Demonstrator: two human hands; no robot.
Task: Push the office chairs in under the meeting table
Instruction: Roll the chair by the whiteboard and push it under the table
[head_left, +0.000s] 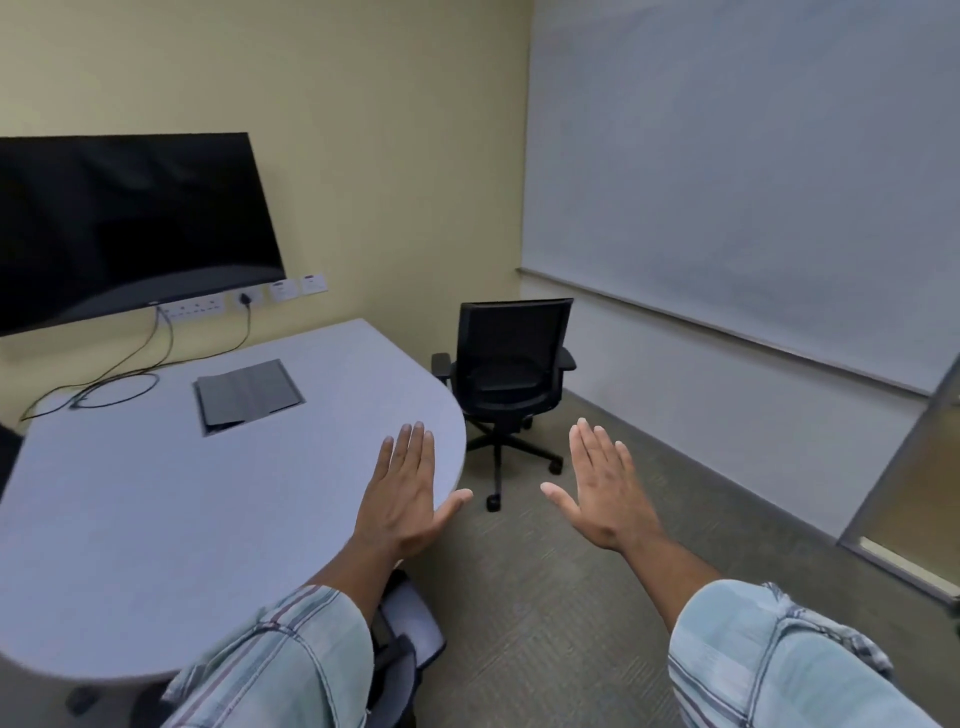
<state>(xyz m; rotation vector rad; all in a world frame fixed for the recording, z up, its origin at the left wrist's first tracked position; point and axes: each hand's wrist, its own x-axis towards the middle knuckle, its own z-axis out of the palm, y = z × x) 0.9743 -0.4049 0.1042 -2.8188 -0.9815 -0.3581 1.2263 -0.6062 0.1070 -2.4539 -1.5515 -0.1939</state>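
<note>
A black mesh-backed office chair (506, 379) stands on the carpet at the far right end of the grey meeting table (156, 519), its seat facing the table and only partly under the rounded edge. My left hand (402, 493) hovers flat, fingers together, over the table's right edge. My right hand (602, 493) is held flat over the carpet, empty, well short of the chair. Part of another chair (405, 644) shows below my left forearm, tucked at the table's near edge.
A dark screen (119, 223) hangs on the far wall above sockets, with cables (114, 384) trailing onto the table. A grey cable hatch (248, 395) sits in the tabletop. A whiteboard (753, 171) covers the right wall. A glass door (914, 493) is at right.
</note>
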